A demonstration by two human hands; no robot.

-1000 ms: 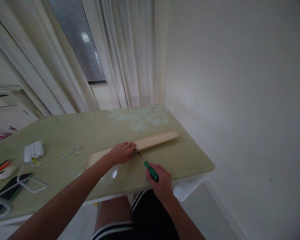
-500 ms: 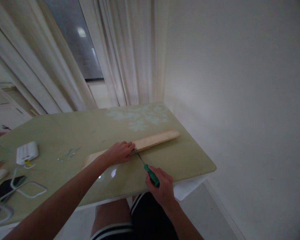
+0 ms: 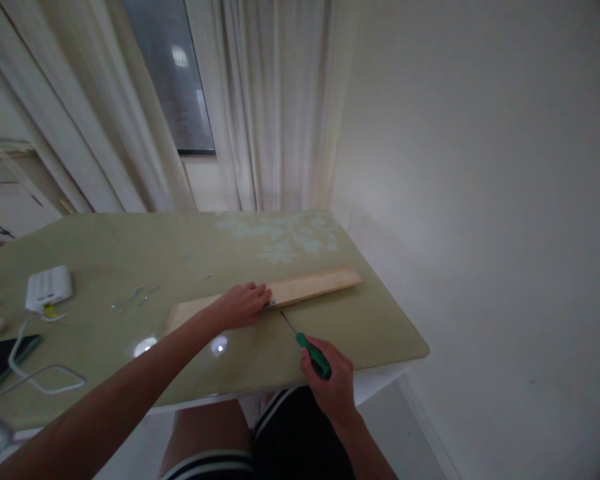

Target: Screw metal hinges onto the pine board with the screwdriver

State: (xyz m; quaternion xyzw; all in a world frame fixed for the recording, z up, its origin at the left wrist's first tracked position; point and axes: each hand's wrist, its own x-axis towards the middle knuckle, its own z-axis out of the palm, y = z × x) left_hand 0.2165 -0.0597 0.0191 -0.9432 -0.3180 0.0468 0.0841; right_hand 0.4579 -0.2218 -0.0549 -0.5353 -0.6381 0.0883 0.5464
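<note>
A long pale wooden board [image 3: 315, 285] lies flat on the green table [image 3: 180, 253], running from the middle toward the right edge. My left hand [image 3: 243, 305] rests on the board's middle, fingers curled, pinching something small and metallic at its near edge. My right hand [image 3: 333, 383] is closed round the green handle of a screwdriver [image 3: 313, 353]. Its thin shaft points up and left, with the tip just short of the board beside my left fingertips.
Several small screws [image 3: 137, 293] lie scattered left of the board. Further left sit a white power bank [image 3: 49, 288], a white cable [image 3: 40, 380] and a dark phone [image 3: 3, 363]. Curtains [image 3: 275, 100] and a window stand behind; a white wall is on the right.
My right hand has drawn the screwdriver back slightly toward me and to the right. My left hand stays on the board. The view has shifted a little.
</note>
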